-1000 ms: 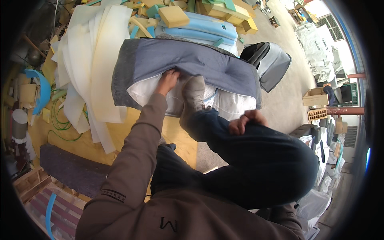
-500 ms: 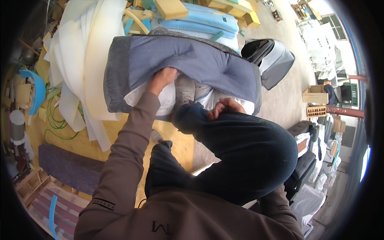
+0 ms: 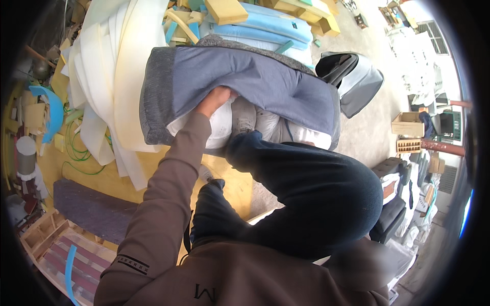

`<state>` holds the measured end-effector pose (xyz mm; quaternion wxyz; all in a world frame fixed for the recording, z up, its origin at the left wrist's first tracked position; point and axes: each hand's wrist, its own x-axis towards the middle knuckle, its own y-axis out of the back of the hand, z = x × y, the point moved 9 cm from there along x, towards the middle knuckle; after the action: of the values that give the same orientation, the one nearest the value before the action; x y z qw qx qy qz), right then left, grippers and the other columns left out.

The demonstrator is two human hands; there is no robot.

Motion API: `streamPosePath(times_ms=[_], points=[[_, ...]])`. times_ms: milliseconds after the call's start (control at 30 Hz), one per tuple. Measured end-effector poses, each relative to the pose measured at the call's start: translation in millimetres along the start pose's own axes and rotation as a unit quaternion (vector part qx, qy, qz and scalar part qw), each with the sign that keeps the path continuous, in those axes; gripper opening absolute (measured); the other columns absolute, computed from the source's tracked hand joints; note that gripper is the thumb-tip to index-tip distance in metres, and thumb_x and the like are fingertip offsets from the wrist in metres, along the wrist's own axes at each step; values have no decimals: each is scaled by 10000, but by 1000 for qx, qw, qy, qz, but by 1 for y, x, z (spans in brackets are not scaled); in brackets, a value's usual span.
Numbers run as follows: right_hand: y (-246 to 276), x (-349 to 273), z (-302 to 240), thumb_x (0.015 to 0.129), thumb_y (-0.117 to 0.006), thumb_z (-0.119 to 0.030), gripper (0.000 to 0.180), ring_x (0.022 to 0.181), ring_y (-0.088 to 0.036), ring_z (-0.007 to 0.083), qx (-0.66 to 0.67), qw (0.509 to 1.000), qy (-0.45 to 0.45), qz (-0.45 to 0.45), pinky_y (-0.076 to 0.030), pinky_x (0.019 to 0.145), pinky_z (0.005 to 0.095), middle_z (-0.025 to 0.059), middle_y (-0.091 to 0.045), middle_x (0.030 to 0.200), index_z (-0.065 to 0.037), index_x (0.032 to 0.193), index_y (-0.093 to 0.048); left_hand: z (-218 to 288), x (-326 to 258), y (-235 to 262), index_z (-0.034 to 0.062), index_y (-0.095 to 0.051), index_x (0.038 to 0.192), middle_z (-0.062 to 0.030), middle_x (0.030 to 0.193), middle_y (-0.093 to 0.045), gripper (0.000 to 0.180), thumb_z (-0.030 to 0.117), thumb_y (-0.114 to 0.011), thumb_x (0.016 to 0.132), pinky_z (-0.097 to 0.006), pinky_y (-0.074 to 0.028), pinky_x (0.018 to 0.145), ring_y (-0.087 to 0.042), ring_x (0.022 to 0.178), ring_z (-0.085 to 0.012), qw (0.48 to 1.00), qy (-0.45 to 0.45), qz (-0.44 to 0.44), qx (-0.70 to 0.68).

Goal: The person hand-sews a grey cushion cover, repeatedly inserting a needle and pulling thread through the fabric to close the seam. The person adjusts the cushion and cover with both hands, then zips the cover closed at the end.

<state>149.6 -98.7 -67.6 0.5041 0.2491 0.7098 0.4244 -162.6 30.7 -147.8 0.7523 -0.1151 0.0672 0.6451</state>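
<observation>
Soft and bulky, best held by its edge

My left grip (image 3: 214, 99) is closed on the near edge of the blue-grey cover (image 3: 245, 76), as far as I can see; its fingertips are hidden under the cloth. My right grip is out of view, so I cannot tell how it stands. The cover lies crosswise in front of me, its long opening towards me and white filling (image 3: 219, 130) showing through; what bears it is hidden.

I judge the cloth limp, light and easy to bunch, with little slip to it. The filling looks soft and springy, so the whole should be bulky rather than heavy. Nothing about it seems fragile, though a sharp tug might strain the edge. That edge looks the best place to take hold, pinched between thumb and fingers; the dark grey end (image 3: 157, 97) on my left should also offer a firm hold. My raised shoe (image 3: 244, 120) is set against the filling in the opening.

Counting, I find one cover with one opening; two shoes, the other shoe (image 3: 206, 173) lower down by the yellow board (image 3: 227, 194); one grey-and-black padded piece (image 3: 357, 84) beyond the right end; one purple-grey slab (image 3: 92, 209) at lower left; two wooden boxes (image 3: 408, 127) at far right. The pale foam sheets (image 3: 135, 71) and yellow foam blocks (image 3: 227, 11) overlap too much to count
</observation>
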Motion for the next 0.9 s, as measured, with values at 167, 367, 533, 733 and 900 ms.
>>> streamPosePath(times_ms=[167, 367, 533, 733, 900], points=[[70, 10, -41, 1004, -677, -216, 178, 872, -780, 377, -56, 997, -23, 42, -597, 800, 496, 188, -775, 834, -62, 1032, -763, 0, -3, 0, -5, -717, 1168, -129, 1083, -763, 339, 214, -462, 1124, -382, -601, 978, -737, 1011, -212, 1000, 6, -8, -27], [97, -19, -140, 1061, -638, -209, 378, 830, -721, 299, 668, 739, -8, -85, -542, 848, 409, 163, -717, 758, 18, 774, -730, -20, -10, -2, 38, -726, 1185, -126, 1167, -761, 345, 260, -464, 1150, -425, -592, 996, -726, 1066, -234, 982, -19, -29, -188], [117, -67, -155, 1089, -660, -264, 454, 759, -662, 230, 714, 658, -77, -227, -510, 821, 364, 134, -697, 729, 15, 735, -719, -32, -18, 11, 37, -699, 1286, -115, 1162, -748, 351, 321, -591, 1110, -423, -603, 941, -720, 1034, -243, 970, -31, -28, -240], [117, -42, -160, 1106, -610, -242, 435, 730, -638, 203, 699, 664, -65, -258, -508, 797, 357, 114, -689, 741, -1, 758, -709, -12, -22, 11, 80, -684, 1292, -84, 1192, -727, 276, 280, -583, 1131, -406, -614, 920, -704, 1016, -213, 973, -10, 29, -229], [109, -19, -158, 1112, -609, -217, 389, 769, -660, 194, 693, 659, -60, -286, -525, 829, 330, 106, -711, 778, -15, 803, -733, 21, -23, -1, 88, -689, 1261, -63, 1178, -714, 231, 253, -608, 1121, -370, -597, 806, -677, 950, -181, 979, 7, 85, -184]])
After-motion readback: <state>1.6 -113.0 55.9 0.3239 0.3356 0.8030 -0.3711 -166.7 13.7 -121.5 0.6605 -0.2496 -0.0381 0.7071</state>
